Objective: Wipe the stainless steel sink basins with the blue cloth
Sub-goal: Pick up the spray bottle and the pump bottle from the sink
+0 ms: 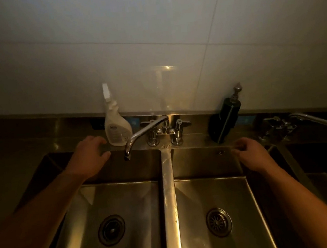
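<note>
Left hand [89, 152] fingers relaxed beside spray bottle [117, 129], right hand [251, 152] loosely curled, empty, over rigid, slick basins [126, 199]; blue cloth unseen.

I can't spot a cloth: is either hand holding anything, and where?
Nothing plainly. The left hand lies open at the sink ledge; the right hand is curled, whether round anything cannot be told.

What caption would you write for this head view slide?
Left hand beside the spray bottle, right hand at the back rim of the right basin, faucet between them.
</note>
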The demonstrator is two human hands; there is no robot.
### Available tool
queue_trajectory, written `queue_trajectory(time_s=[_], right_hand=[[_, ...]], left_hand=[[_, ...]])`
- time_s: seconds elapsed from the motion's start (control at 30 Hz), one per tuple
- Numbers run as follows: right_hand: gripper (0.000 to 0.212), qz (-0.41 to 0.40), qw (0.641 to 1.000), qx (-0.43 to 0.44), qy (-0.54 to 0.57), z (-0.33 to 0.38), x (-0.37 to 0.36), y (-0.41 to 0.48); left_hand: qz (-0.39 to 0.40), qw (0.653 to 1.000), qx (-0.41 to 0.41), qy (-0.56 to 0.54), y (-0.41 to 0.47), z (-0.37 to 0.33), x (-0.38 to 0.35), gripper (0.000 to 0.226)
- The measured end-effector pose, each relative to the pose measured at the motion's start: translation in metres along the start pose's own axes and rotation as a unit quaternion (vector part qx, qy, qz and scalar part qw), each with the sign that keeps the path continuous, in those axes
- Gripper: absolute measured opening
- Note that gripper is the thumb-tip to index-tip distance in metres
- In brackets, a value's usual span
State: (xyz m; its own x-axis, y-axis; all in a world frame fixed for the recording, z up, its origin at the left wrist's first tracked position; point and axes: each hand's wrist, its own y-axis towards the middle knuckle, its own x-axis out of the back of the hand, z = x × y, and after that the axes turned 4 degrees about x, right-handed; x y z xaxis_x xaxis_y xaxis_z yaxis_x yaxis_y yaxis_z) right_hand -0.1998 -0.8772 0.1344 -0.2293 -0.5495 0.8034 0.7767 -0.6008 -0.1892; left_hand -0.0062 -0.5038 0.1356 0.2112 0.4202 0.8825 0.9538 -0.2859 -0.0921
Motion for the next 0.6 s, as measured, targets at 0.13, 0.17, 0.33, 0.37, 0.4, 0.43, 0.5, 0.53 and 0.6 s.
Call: queue_trajectory(time_s=[0.13, 0.17, 0.33, 0.37, 0.4, 0.43, 0.5, 0.53, 0.6], right_hand=[[0.057, -0.052, 0.996, -0.027, 0.059, -0.008, -0.004, 0.036], [0.062, -0.069, 0.993, -0.044, 0.080, -0.009, -0.007, 0.044], [0.091, -0.107, 0.977, -0.085, 0.162, -0.013, -0.026, 0.079], [0.095, -0.107, 0.976, -0.086, 0.171, -0.015, -0.030, 0.084], [0.098, -0.108, 0.974, -0.087, 0.179, -0.016, -0.034, 0.089], [0.098, -0.110, 0.972, -0.089, 0.189, -0.017, -0.037, 0.094], [0.098, -0.114, 0.966, -0.088, 0.215, -0.020, -0.043, 0.105], [0.099, -0.118, 0.963, -0.088, 0.224, -0.022, -0.044, 0.111], [0.101, -0.122, 0.960, -0.090, 0.234, -0.025, -0.046, 0.121]], left_hand=[[-0.022, 0.999, 0.038, -0.008, 0.037, 0.000, -0.007, 0.059], [-0.025, 0.999, 0.044, -0.009, 0.048, 0.001, -0.009, 0.064], [-0.028, 0.997, 0.040, -0.061, 0.089, 0.010, -0.023, 0.084], [-0.024, 0.996, 0.037, -0.074, 0.094, 0.010, -0.027, 0.085], [-0.023, 0.995, 0.032, -0.091, 0.099, 0.009, -0.031, 0.085], [-0.026, 0.993, 0.027, -0.115, 0.103, 0.008, -0.035, 0.086], [-0.044, 0.985, 0.026, -0.165, 0.110, 0.006, -0.041, 0.086], [-0.051, 0.981, 0.029, -0.184, 0.113, 0.005, -0.043, 0.087], [-0.054, 0.973, 0.034, -0.220, 0.119, 0.005, -0.047, 0.087]])
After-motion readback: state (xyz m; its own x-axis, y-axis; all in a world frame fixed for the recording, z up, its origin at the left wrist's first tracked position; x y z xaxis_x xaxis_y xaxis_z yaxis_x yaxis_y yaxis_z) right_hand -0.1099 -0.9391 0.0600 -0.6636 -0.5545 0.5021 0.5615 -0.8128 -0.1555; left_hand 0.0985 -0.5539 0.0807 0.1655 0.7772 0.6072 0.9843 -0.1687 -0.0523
